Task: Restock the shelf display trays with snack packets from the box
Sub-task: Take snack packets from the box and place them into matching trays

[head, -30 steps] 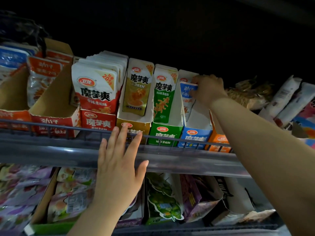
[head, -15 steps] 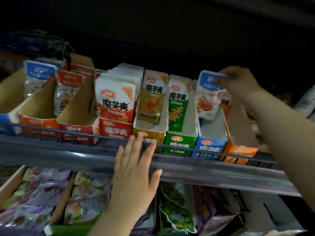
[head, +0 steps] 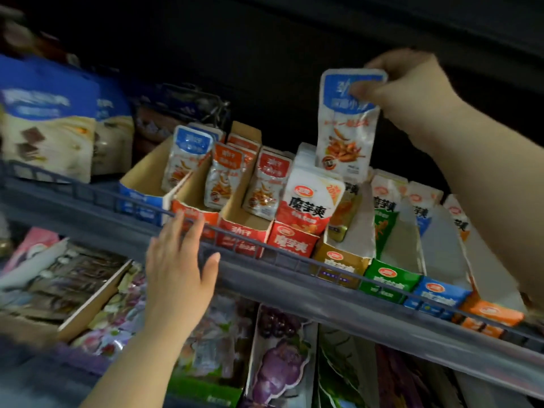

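Higher than a moment ago, the right hand (head: 412, 89) pinches the top of a blue-topped packet (head: 346, 134), upper right of frame. Lower down, the left hand (head: 179, 269) rests flat-fingered on the rail (head: 294, 254). Probably best carried upright to the matching blue tray (head: 144, 198), centre left.

Glossy foil-like packet (head: 347, 125), matt cardboard trays (head: 206, 187), dark metal wire shelf rail (head: 294, 254).
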Demonstrator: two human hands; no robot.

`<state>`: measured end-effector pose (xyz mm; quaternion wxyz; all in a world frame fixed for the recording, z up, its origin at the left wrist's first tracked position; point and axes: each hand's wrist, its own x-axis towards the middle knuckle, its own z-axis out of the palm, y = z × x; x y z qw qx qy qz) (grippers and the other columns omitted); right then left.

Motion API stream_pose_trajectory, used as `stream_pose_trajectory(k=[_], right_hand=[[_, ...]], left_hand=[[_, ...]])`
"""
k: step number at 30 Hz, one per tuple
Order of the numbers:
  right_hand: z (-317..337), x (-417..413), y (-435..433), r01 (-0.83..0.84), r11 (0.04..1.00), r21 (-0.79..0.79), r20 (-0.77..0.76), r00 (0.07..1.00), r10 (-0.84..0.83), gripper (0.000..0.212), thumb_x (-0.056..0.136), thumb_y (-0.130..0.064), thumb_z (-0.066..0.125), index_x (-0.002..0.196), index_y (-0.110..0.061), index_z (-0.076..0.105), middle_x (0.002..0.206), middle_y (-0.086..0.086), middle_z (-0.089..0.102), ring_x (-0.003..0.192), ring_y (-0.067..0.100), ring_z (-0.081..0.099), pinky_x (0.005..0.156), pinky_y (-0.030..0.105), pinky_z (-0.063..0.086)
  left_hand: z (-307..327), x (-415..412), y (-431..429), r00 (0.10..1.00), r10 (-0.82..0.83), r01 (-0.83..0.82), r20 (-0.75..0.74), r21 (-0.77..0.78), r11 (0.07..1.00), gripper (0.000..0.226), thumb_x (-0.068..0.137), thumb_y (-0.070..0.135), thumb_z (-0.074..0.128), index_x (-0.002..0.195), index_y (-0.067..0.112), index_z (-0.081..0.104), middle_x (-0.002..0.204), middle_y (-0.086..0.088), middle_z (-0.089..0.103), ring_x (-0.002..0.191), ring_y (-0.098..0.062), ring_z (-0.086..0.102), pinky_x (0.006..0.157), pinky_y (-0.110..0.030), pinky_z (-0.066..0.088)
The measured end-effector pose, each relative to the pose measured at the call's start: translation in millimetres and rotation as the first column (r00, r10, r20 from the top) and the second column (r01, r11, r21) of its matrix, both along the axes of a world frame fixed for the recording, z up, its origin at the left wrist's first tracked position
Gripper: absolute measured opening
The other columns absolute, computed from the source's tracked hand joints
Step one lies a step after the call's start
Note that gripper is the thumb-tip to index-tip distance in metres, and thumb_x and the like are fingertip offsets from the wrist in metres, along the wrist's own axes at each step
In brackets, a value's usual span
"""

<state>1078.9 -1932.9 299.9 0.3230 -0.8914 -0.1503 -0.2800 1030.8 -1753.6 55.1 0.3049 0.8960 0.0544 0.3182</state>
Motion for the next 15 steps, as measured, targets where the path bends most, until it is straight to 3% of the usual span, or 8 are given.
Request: stream_pose_trajectory(k=[2,5,7,10,12,15], right_hand=[[-3,7,32,-0.007,0.998,-0.068,0.017,1.000,0.008,0.013,0.086,-0.023,0.060,0.098,-0.022,0.052,0.091,-0.011,0.055,0.069,-0.005,0.053,0.048,0.005,0.042],[-5,18,73,0.050,0.979,-0.198,0.160,0.987,-0.018,0.022,0.088,-0.026,0.058,0.108,-0.017,0.056,0.097,-0.009,0.051,0.086,0.002,0.053,0.064,0.014,0.044],[-7,26,97,0.024,0.979,-0.200,0.190,0.982,0.014,0.025,0.088,-0.027,0.057,0.110,-0.016,0.055,0.098,-0.008,0.051,0.090,0.003,0.051,0.062,0.013,0.041],[-14,36,130,-0.077,0.995,-0.069,0.027,0.997,0.079,0.021,0.087,-0.024,0.060,0.107,-0.017,0.054,0.098,-0.005,0.055,0.086,0.005,0.056,0.056,0.013,0.045],[-24,45,150,-0.124,0.992,0.009,-0.093,0.988,0.124,0.021,0.087,-0.019,0.059,0.106,-0.015,0.053,0.096,-0.002,0.057,0.085,0.009,0.059,0.060,0.019,0.050],[-43,60,174,-0.123,0.991,0.044,-0.162,0.978,0.129,0.015,0.087,-0.016,0.059,0.102,-0.016,0.053,0.093,-0.003,0.056,0.083,0.007,0.058,0.064,0.020,0.051]], left_hand=[[-4,-2,24,0.999,0.037,-0.038,-0.027,-0.039,0.998,0.059,0.086,0.021,0.059,0.138,0.009,0.037,0.149,-0.016,0.024,0.137,-0.033,0.023,0.111,-0.047,0.014],[-12,-7,53,0.998,0.060,-0.060,-0.017,-0.028,0.998,0.059,0.082,0.017,0.064,0.135,0.004,0.041,0.146,-0.020,0.029,0.133,-0.039,0.031,0.106,-0.054,0.023],[-20,-7,65,0.997,0.051,-0.053,-0.051,-0.039,0.998,0.061,0.084,0.020,0.061,0.138,0.007,0.036,0.148,-0.017,0.025,0.135,-0.036,0.028,0.107,-0.051,0.021],[-28,-5,75,0.999,0.030,-0.033,-0.041,-0.070,0.997,0.064,0.085,0.023,0.059,0.141,0.011,0.030,0.151,-0.014,0.019,0.137,-0.034,0.024,0.109,-0.048,0.018],[-28,-3,78,1.000,0.012,-0.014,-0.016,-0.101,0.995,0.065,0.086,0.025,0.057,0.142,0.013,0.026,0.152,-0.011,0.014,0.139,-0.031,0.019,0.111,-0.045,0.016],[-31,1,81,0.999,-0.037,0.040,0.028,-0.117,0.992,0.068,0.090,0.033,0.048,0.142,0.024,0.005,0.146,0.005,-0.010,0.137,-0.011,-0.006,0.112,-0.034,0.001]])
